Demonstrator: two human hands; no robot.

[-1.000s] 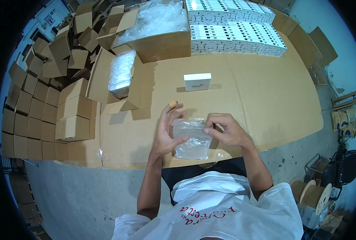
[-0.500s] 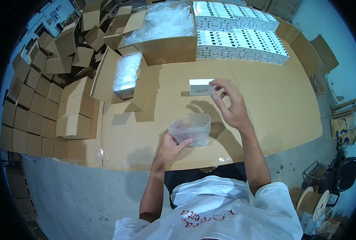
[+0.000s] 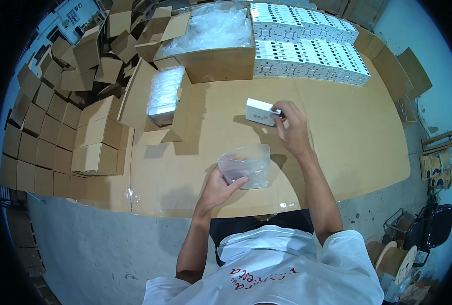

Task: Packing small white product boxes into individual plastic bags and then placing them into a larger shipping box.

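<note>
The left hand (image 3: 220,187) grips a clear plastic bag (image 3: 246,165) by its lower edge, thumb and fingers pinched on the film so that the bag stands up with its mouth gaping open toward the far side of the cardboard-covered table (image 3: 348,137). The right hand (image 3: 291,127) reaches forward and closes its fingertips on the near end of a small white box (image 3: 260,111), which lies flat on the table just beyond the bag; the box carries a small red mark on its front face. Holding the bag open with one hand leaves the other free to bring the box, probably toward that mouth. Along the table's far edge runs a neat block of white boxes with dark printed patches (image 3: 307,43), stacked in rows. Left of them sits a large open brown carton heaped with clear plastic bags (image 3: 211,35), and nearer the person's left a smaller open carton holding bagged white boxes (image 3: 164,94). Folded brown cartons (image 3: 58,117) crowd the floor at the left.
</note>
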